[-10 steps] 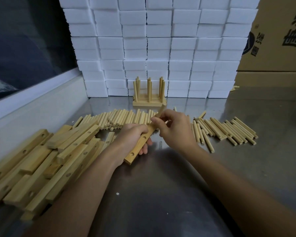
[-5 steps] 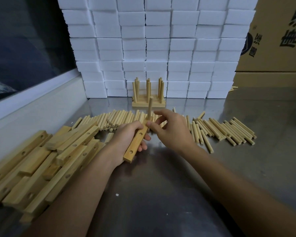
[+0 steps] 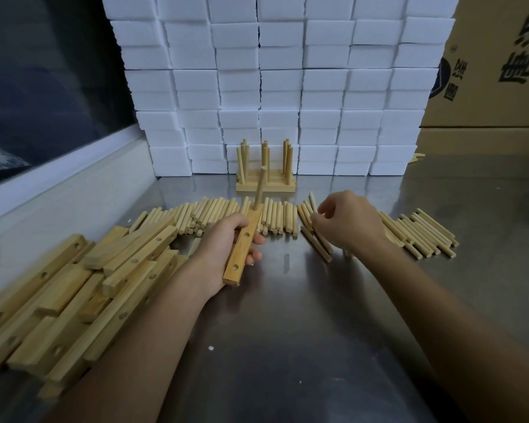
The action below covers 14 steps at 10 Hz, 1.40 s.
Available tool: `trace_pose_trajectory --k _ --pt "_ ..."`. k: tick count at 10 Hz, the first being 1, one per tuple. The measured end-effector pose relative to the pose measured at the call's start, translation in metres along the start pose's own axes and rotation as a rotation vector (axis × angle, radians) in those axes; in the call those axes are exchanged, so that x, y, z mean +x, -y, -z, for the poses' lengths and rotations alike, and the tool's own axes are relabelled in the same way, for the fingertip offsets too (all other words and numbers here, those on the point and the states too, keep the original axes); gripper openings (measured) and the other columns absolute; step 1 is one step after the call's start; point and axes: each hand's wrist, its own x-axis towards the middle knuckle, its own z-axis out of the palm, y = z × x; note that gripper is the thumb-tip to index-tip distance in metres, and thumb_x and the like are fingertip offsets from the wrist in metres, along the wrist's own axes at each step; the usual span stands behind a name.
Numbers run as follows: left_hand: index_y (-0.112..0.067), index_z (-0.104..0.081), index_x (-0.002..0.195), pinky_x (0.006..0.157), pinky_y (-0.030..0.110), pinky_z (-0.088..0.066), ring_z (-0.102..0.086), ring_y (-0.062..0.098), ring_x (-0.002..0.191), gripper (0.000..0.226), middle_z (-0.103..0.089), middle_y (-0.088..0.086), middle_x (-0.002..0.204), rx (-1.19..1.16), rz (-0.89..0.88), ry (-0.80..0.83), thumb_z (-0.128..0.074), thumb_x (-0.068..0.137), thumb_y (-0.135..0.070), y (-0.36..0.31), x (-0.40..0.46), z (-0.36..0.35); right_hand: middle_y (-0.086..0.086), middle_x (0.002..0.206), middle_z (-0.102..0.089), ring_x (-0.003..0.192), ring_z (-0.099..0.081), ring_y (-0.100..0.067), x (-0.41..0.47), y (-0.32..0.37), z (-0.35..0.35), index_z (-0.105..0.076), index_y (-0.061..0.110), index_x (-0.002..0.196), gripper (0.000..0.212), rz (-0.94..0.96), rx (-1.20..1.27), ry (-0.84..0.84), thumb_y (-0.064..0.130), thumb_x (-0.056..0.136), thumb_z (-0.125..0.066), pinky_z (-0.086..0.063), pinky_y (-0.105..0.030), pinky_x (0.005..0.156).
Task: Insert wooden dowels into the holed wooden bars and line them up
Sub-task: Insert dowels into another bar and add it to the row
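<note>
1. One dowel (image 3: 259, 187) stands in the far hole of the bar (image 3: 242, 246) my left hand (image 3: 223, 248) grips at frame centre.
2. My right hand (image 3: 345, 224), fingers curled, reaches the loose dowels (image 3: 313, 236) on the desk (image 3: 287, 331); whether it has pinched one, I can't tell.
3. Next, I judge: seat it in the middle hole.

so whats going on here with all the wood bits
A person is fitting round wooden dowels into flat holed wooden bars on a metal table. The left hand grips one bar with a single dowel standing in its far hole; two holes are empty. The right hand reaches into the loose dowels. Finished bars stand by the white foam blocks.
</note>
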Motion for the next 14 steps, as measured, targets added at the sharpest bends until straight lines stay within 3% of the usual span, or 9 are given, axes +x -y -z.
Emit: trace_pose_trajectory --k 2,5,6,7,8,9,10,11,14 --pt "0.001 -0.062 0.111 0.040 0.025 -0.045 -0.058 0.019 0.050 0.029 -0.068 0.011 0.070 -0.012 0.000 0.004 -0.046 0.099 -0.020 0.000 0.000 0.000 0.004 0.083 -0.068 0.074 -0.064 -0.014 -0.003 -0.002 -0.008 -0.069 0.019 0.095 0.028 -0.001 -0.160 0.095 0.045 0.085 -0.072 -0.059 -0.035 0.071" --pt "0.000 -0.061 0.111 0.040 0.025 -0.045 -0.058 0.020 0.049 0.028 -0.068 0.010 0.069 -0.014 -0.004 0.014 -0.046 0.099 -0.020 0.001 0.001 0.001 -0.006 0.077 -0.067 0.071 -0.067 -0.022 -0.005 0.002 -0.015 -0.067 0.012 0.082 0.031 -0.004 -0.153 0.150 0.041 0.093 -0.063 -0.060 -0.040 0.072" --pt "0.001 -0.061 0.111 0.040 0.025 -0.045 -0.058 0.020 0.050 0.029 -0.067 0.011 0.070 -0.013 -0.002 0.019 -0.046 0.098 -0.021 0.001 0.002 0.002 -0.002 0.073 -0.068 0.068 -0.066 -0.018 -0.003 0.005 -0.013 -0.066 0.011 0.087 0.026 0.020 0.009 0.093 0.035 0.097 -0.060 -0.059 -0.039 0.071" --pt "0.001 -0.061 0.111 0.040 0.025 -0.044 -0.058 0.020 0.049 0.028 -0.067 0.011 0.070 -0.019 -0.005 0.012 -0.046 0.098 -0.020 0.001 0.002 0.002 0.009 0.076 -0.064 0.069 -0.062 -0.006 -0.004 0.009 -0.012 -0.058 0.022 0.100 0.009 0.037 0.236 0.010 0.030 0.097 -0.061 -0.052 -0.026 0.065" --pt "0.000 -0.061 0.111 0.040 0.025 -0.045 -0.058 0.020 0.050 0.027 -0.067 0.011 0.070 -0.023 -0.007 0.011 -0.047 0.098 -0.020 0.002 0.003 0.001 0.007 0.089 -0.067 0.075 -0.066 -0.006 -0.005 0.011 -0.011 -0.060 0.021 0.118 0.018 0.037 0.407 -0.035 0.022 0.100 -0.057 -0.052 -0.022 0.065" --pt "0.001 -0.061 0.111 0.041 0.025 -0.045 -0.059 0.020 0.051 0.028 -0.068 0.011 0.070 -0.020 -0.004 0.009 -0.047 0.098 -0.021 0.002 0.004 0.001 0.006 0.092 -0.067 0.073 -0.066 -0.007 -0.006 0.012 -0.011 -0.063 0.022 0.118 0.019 0.038 0.510 -0.016 0.022 0.100 -0.056 -0.047 -0.016 0.058" --pt "0.001 -0.061 0.110 0.040 0.025 -0.045 -0.059 0.020 0.050 0.028 -0.068 0.011 0.070 -0.021 -0.003 0.005 -0.048 0.098 -0.021 0.002 0.005 0.002 0.009 0.082 -0.067 0.069 -0.066 -0.006 -0.009 0.013 -0.013 -0.065 0.026 0.103 0.010 0.056 0.558 -0.028 0.032 0.097 -0.060 -0.046 -0.012 0.053" --pt "0.000 -0.062 0.110 0.041 0.026 -0.045 -0.059 0.020 0.051 0.028 -0.069 0.012 0.071 -0.017 -0.005 0.005 -0.048 0.098 -0.021 0.003 0.005 0.003 0.008 0.072 -0.066 0.064 -0.063 0.003 -0.012 0.015 -0.013 -0.066 0.027 0.089 0.017 0.085 0.595 -0.048 0.043 0.093 -0.064 -0.045 -0.009 0.050" --pt "-0.001 -0.062 0.110 0.040 0.025 -0.044 -0.059 0.020 0.051 0.027 -0.068 0.011 0.071 -0.016 -0.013 0.002 -0.047 0.099 -0.020 0.001 0.004 0.001 0.001 0.075 -0.069 0.069 -0.066 -0.010 -0.015 0.016 -0.013 -0.070 0.024 0.088 0.022 0.106 0.597 -0.032 0.045 0.091 -0.066 -0.055 -0.027 0.064"
